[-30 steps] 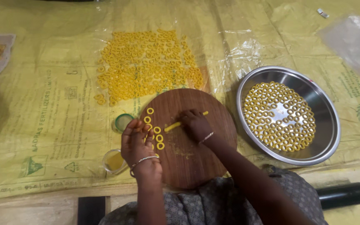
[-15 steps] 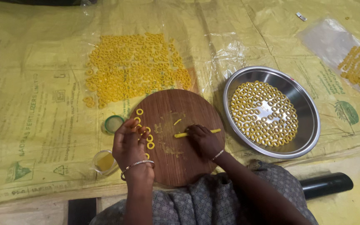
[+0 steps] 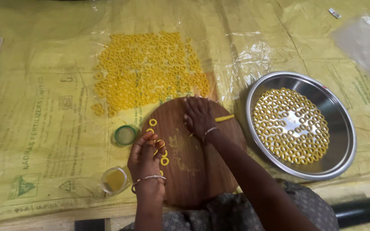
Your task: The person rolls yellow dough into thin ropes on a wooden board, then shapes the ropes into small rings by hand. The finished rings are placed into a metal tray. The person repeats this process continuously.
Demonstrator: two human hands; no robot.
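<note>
Seen from above, a round dark wooden board [image 3: 193,171] lies at lower centre of the frame. The right hand [image 3: 198,116] rests flat at the board's upper edge, fingers spread slightly and pressed on a thin yellow dough rope [image 3: 224,118] that pokes out to the right of the hand. The left hand [image 3: 145,159], at the board's left side, is half curled, fingertips touching a small yellow dough ring [image 3: 159,143]; whether it grips the ring cannot be told. More rings [image 3: 152,122] lie on the board just beside that hand. Both wrists wear thin metal bangles.

Above the board, in the upper centre, many rings are spread in a wide patch [image 3: 148,70] on clear crinkled plastic. At right, a shiny round steel tray [image 3: 339,124] holds rings in neat rows.

Left of the board sit a green-rimmed lid [image 3: 125,134] and, lower down, a small clear cup [image 3: 114,180] with yellow contents. Everything lies on a yellow woven sack sheet [image 3: 35,128] bearing green printed lettering and emblems at left and far right.
</note>
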